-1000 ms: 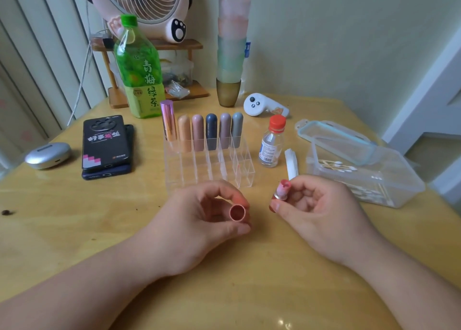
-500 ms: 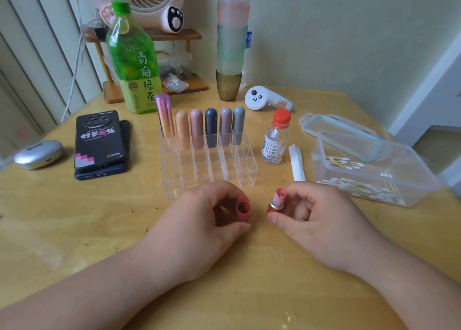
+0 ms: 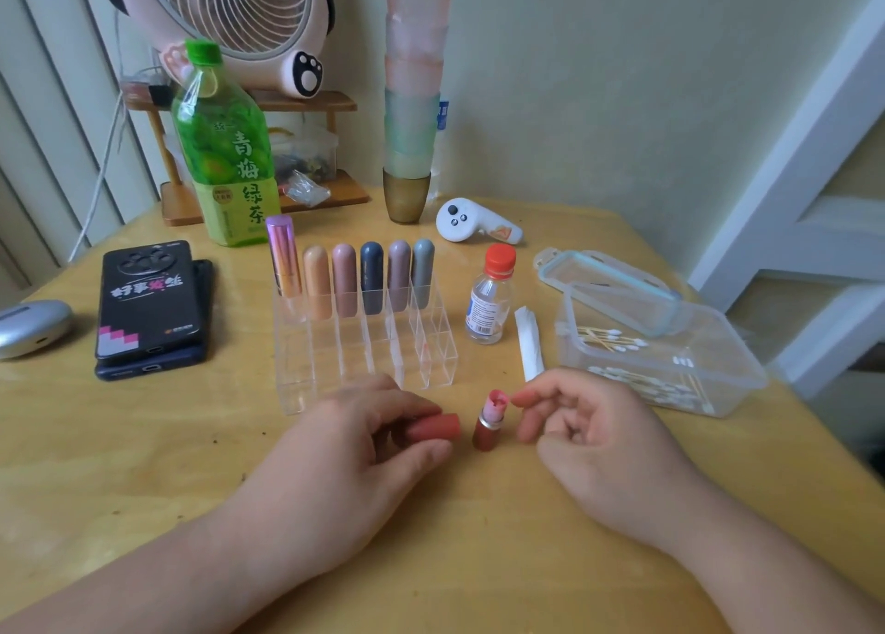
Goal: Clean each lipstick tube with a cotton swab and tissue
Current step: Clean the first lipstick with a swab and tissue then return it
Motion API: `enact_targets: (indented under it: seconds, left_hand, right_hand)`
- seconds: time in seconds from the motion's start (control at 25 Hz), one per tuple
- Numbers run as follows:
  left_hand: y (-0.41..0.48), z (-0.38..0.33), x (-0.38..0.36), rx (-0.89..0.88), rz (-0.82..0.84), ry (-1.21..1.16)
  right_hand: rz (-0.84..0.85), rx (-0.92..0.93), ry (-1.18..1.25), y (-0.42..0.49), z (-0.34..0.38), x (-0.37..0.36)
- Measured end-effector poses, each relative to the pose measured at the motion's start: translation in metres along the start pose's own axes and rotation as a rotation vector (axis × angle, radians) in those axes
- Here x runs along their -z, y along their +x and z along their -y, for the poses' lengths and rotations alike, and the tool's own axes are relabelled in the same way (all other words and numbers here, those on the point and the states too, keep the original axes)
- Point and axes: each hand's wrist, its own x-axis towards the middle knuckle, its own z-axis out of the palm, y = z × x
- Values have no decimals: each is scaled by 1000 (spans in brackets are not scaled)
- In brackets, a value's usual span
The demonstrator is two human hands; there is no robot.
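An uncapped lipstick (image 3: 488, 425) with a red-brown base and pink stick stands upright on the wooden table (image 3: 143, 442) between my hands. My left hand (image 3: 354, 461) pinches its red-brown cap (image 3: 438, 427) just left of it, the cap lying sideways. Just right of the stick, my right hand (image 3: 594, 437) holds nothing, its fingers loosely curled and a small gap away from the lipstick. Cotton swabs (image 3: 618, 341) lie in a clear plastic box (image 3: 728, 374) at the right. A folded white tissue (image 3: 529, 341) lies beside that box.
A clear acrylic organizer (image 3: 364, 346) holds several capped lipsticks (image 3: 345, 283) in its back row. A small red-capped bottle (image 3: 491, 298) stands right of it. Two stacked phones (image 3: 148, 307), a green tea bottle (image 3: 225, 164), a white controller (image 3: 474, 226), stacked cups (image 3: 412, 121) and the box lid (image 3: 608, 283) surround them.
My right hand set the lipstick upright on the table and let go of it. My left hand turned the cap sideways and lowered it toward the table.
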Motion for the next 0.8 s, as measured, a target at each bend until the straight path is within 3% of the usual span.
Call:
enact_targets:
  seconds: [0.12, 0.24, 0.4, 0.56, 0.64, 0.8]
  left_hand:
    - [-1, -2, 1, -19, -2, -10]
    - [0, -1, -1, 9, 13, 2]
    - [5, -1, -9, 22, 20, 80]
    - [7, -1, -13, 48, 8, 128]
    - [7, -1, -13, 66, -5, 128]
    - [5, -3, -13, 91, -2, 136]
  right_hand:
    - [-196, 131, -108, 1, 7, 4]
    - [-365, 337, -537, 16, 24, 23]
    - [-48, 360, -1091, 54, 52, 36]
    - [291, 206, -1313, 79, 56, 30]
    - [326, 143, -1352, 84, 50, 26]
    - [163, 107, -1354, 84, 40, 14]
